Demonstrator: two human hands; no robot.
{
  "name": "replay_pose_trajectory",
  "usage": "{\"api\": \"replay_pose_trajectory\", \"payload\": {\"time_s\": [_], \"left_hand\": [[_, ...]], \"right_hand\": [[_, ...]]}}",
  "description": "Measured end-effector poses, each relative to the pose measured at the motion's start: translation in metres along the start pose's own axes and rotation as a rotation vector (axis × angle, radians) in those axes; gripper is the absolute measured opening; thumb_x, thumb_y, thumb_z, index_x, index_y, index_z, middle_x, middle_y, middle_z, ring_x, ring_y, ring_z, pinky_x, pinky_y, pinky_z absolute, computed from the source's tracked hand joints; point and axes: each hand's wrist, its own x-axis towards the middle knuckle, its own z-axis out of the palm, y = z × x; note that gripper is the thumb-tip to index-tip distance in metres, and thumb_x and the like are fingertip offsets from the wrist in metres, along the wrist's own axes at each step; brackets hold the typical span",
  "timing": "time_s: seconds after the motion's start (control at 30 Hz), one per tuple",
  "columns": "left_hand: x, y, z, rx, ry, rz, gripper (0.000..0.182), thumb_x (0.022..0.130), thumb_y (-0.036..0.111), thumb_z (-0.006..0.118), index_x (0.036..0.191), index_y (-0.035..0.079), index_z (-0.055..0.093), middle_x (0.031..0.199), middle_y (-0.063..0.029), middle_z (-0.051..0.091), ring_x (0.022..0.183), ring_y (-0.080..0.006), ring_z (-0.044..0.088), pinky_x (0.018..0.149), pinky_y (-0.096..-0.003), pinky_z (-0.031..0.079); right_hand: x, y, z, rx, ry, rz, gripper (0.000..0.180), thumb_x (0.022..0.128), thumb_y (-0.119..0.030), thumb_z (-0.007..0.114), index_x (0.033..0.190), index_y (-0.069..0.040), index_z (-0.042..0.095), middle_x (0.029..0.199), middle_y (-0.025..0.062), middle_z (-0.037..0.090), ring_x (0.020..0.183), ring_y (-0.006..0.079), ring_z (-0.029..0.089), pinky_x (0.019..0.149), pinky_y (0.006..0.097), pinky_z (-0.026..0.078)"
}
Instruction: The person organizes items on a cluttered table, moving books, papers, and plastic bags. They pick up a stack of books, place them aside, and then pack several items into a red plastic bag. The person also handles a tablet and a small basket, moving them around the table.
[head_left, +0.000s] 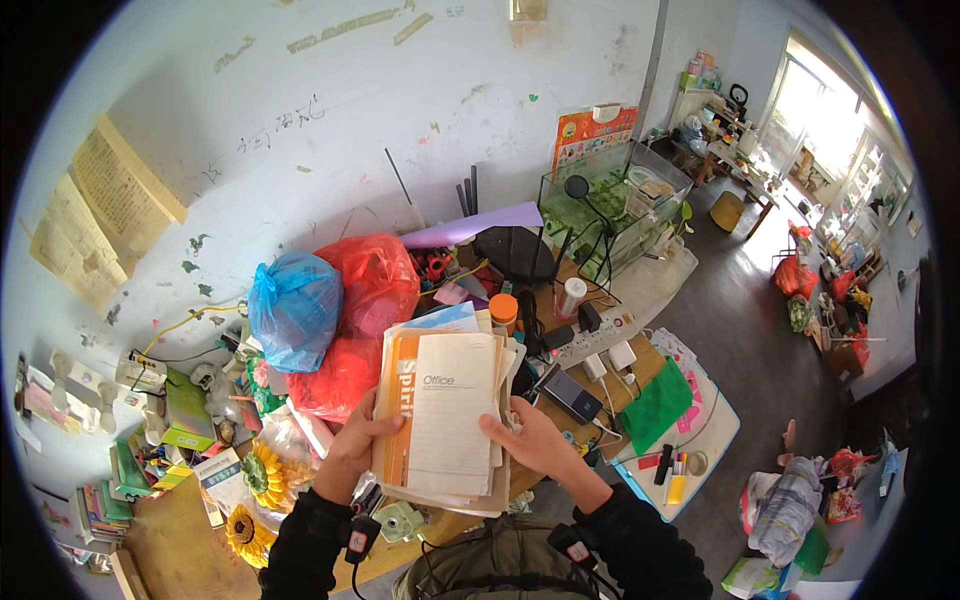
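Both my hands hold a stack of notebooks and loose papers over the front of a cluttered wooden table (161, 544). My left hand (358, 442) grips its left side, thumb on top, and my right hand (536, 435) grips the right side the same way. On top lies a small cream notebook (454, 424) with printed writing. Under it shows an orange and white notebook cover (395, 450), with uneven paper edges beneath. Just behind the stack are a knotted blue plastic bag (295, 311), red plastic bags (375, 289) and a jar with an orange lid (503, 309).
A power strip (592, 341) with plugged-in chargers and a power bank (570, 394) lie to the right. Behind stand a router (514, 255) and a glass tank (622, 202). A white board (712, 431) juts out at right. Artificial sunflowers (247, 532) lie at left.
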Motion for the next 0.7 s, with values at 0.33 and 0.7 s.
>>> {"api": "replay_pose_trajectory", "payload": {"time_s": [0.33, 0.7], "left_hand": [[-0.033, 0.036, 0.026, 0.274, 0.130, 0.647, 0.068, 0.073, -0.005, 0.077, 0.132, 0.002, 0.044, 0.113, -0.0111, 0.065, 0.100, -0.0236, 0.065, 0.086, -0.0331, 0.055], [0.008, -0.005, 0.008, 0.416, 0.297, 0.740, 0.072, 0.072, -0.012, 0.076, 0.130, 0.001, 0.036, 0.116, -0.0135, 0.060, 0.105, -0.0247, 0.064, 0.090, -0.0378, 0.056]], "right_hand": [[0.035, -0.070, -0.007, -0.288, 0.193, -0.654, 0.039, 0.088, -0.026, 0.071, 0.114, 0.000, 0.058, 0.099, 0.0128, 0.060, 0.087, 0.0268, 0.052, 0.078, 0.0357, 0.043], [0.082, 0.011, 0.025, -0.143, 0.252, -0.665, 0.045, 0.097, -0.016, 0.058, 0.134, 0.000, 0.036, 0.124, 0.0175, 0.045, 0.107, 0.0245, 0.049, 0.093, 0.0362, 0.040]]}}
